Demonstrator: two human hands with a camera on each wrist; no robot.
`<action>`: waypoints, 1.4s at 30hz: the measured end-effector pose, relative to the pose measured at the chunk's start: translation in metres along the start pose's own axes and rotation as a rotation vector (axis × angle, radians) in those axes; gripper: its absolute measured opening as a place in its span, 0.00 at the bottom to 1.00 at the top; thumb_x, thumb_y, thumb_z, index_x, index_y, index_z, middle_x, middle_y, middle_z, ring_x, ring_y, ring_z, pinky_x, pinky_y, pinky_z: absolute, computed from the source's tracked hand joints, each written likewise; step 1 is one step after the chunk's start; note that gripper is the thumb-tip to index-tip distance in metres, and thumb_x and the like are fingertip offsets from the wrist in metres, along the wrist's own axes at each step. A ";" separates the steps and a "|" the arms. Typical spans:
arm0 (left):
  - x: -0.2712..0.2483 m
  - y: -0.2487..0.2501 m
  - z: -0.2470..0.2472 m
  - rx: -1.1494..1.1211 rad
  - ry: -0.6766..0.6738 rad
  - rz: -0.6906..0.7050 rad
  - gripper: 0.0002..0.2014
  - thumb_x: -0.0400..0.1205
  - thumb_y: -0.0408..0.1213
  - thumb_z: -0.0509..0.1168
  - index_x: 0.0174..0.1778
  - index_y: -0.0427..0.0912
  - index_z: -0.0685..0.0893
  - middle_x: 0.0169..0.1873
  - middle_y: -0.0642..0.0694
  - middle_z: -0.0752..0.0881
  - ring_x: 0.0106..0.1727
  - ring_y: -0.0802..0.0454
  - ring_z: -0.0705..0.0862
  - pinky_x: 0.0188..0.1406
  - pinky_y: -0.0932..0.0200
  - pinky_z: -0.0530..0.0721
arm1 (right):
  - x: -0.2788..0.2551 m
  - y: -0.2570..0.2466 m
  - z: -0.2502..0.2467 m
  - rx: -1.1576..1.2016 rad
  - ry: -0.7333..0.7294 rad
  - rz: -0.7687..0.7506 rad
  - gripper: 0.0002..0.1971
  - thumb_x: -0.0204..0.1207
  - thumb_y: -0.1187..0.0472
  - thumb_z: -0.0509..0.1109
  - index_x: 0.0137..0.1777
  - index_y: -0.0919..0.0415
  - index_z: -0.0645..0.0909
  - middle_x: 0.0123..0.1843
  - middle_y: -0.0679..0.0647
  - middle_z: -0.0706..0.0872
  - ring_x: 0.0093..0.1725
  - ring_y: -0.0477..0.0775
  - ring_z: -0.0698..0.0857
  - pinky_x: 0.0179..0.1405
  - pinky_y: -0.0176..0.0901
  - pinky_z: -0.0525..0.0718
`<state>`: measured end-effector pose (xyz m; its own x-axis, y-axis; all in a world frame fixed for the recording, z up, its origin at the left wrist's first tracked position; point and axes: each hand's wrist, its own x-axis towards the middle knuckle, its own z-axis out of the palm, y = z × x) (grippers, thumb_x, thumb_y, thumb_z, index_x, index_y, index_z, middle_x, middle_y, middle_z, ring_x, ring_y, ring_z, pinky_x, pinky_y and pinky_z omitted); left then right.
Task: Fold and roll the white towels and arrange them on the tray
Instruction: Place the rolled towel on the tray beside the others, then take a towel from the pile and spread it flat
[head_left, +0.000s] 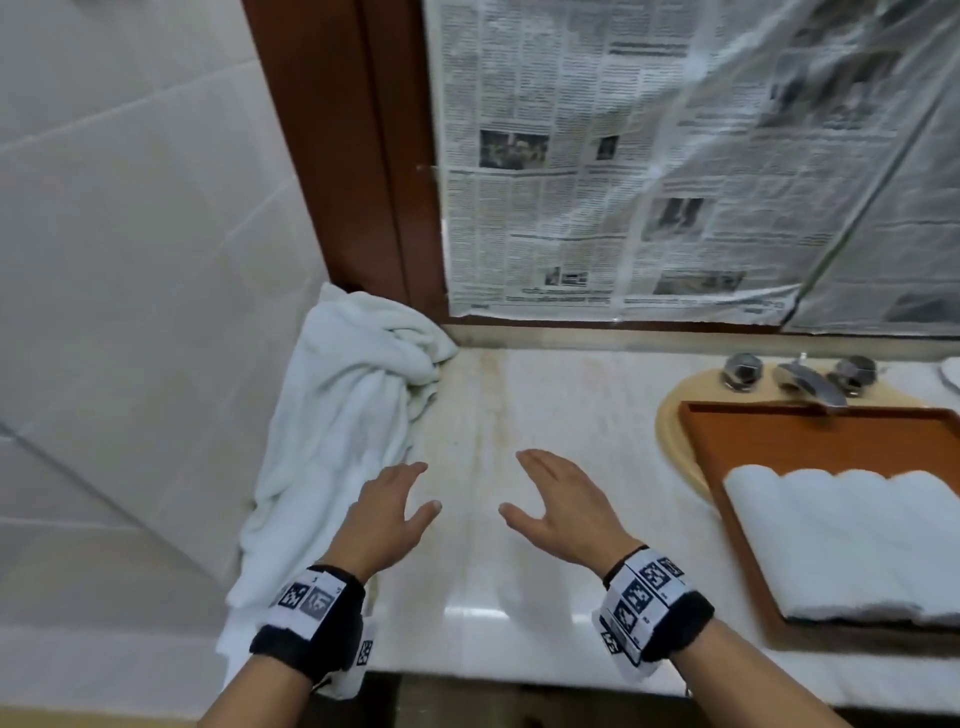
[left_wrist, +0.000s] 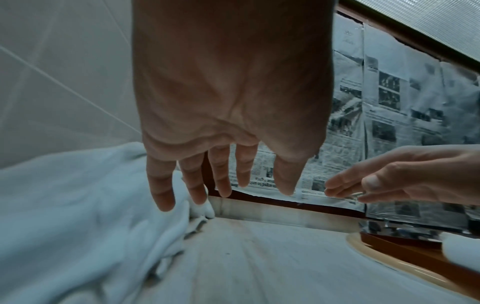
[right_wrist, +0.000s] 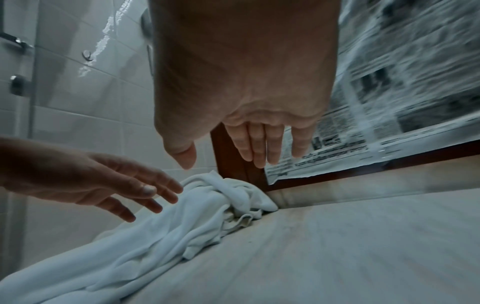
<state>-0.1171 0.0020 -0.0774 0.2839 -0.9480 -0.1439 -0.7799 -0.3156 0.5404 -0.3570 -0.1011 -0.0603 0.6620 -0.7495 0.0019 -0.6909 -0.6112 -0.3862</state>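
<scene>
A crumpled white towel (head_left: 343, 415) lies heaped along the counter's left end against the tiled wall, and it also fills the left of the left wrist view (left_wrist: 78, 216) and shows in the right wrist view (right_wrist: 182, 216). Several rolled white towels (head_left: 852, 540) lie side by side on the brown wooden tray (head_left: 727, 431) at the right. My left hand (head_left: 400, 509) hovers open just right of the crumpled towel, fingers straight, holding nothing. My right hand (head_left: 550, 499) hovers open over the bare counter, palm down, empty.
The marble counter (head_left: 519, 415) runs between towel and tray. The tray sits across a beige sink (head_left: 670, 431) below a chrome tap (head_left: 810, 382). Newspaper (head_left: 623, 156) covers the mirror behind. A tiled wall (head_left: 130, 260) closes the left side.
</scene>
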 end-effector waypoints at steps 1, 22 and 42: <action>-0.001 -0.006 -0.004 0.001 0.022 -0.018 0.30 0.85 0.57 0.62 0.83 0.54 0.66 0.80 0.53 0.68 0.78 0.49 0.69 0.77 0.45 0.70 | 0.008 -0.007 0.004 0.006 -0.016 -0.021 0.39 0.81 0.35 0.60 0.87 0.55 0.58 0.87 0.49 0.61 0.84 0.50 0.60 0.82 0.42 0.56; 0.114 -0.093 -0.085 0.149 0.372 -0.306 0.31 0.83 0.44 0.69 0.81 0.44 0.70 0.77 0.42 0.70 0.69 0.37 0.76 0.66 0.42 0.79 | 0.270 -0.070 0.056 0.045 -0.003 -0.236 0.33 0.84 0.50 0.64 0.85 0.60 0.59 0.83 0.59 0.65 0.80 0.62 0.67 0.73 0.55 0.73; 0.056 -0.033 -0.102 -0.195 0.546 -0.006 0.05 0.78 0.37 0.76 0.41 0.48 0.86 0.35 0.57 0.87 0.40 0.61 0.85 0.41 0.73 0.76 | 0.220 -0.039 -0.024 0.408 0.402 -0.367 0.04 0.81 0.58 0.71 0.53 0.55 0.83 0.47 0.46 0.84 0.47 0.45 0.80 0.45 0.41 0.77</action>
<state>-0.0181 -0.0360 -0.0187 0.5750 -0.7714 0.2727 -0.6748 -0.2587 0.6912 -0.1914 -0.2481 -0.0227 0.6190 -0.5961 0.5114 -0.2244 -0.7582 -0.6122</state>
